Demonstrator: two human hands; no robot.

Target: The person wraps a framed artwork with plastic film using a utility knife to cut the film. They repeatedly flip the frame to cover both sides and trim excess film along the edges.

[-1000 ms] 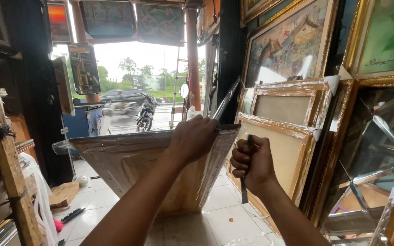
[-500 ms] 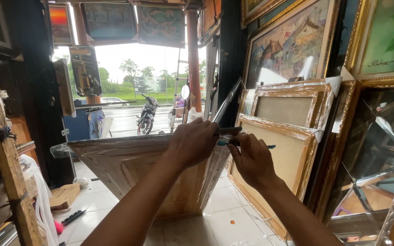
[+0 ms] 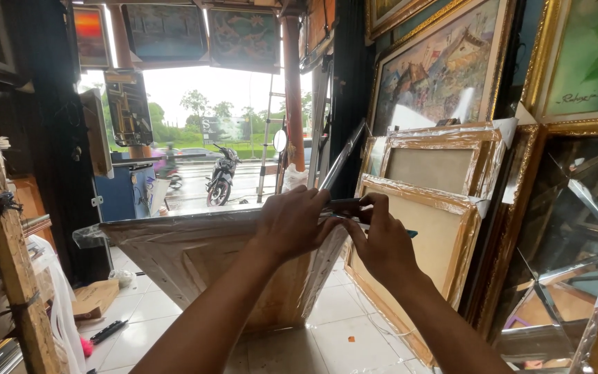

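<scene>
Closest to us, we press our left hand down on the top right corner of a plastic-wrapped picture frame, with the fingers curled over its edge in a firm grip. Our right hand is just beside it, touching the same corner; the fingers are closed around a thin dark tool with a bluish tip that shows past the hand. The wrapped frame stands tilted in front of us, its lower part near the white tiled floor. Just behind the hands, two more wrapped golden frames lean against the right wall, one before the other. Above them hangs a painting of houses in a golden frame. Further away, through the open shop front, we see a parked motorcycle on a wet street, and green trees behind it
</scene>
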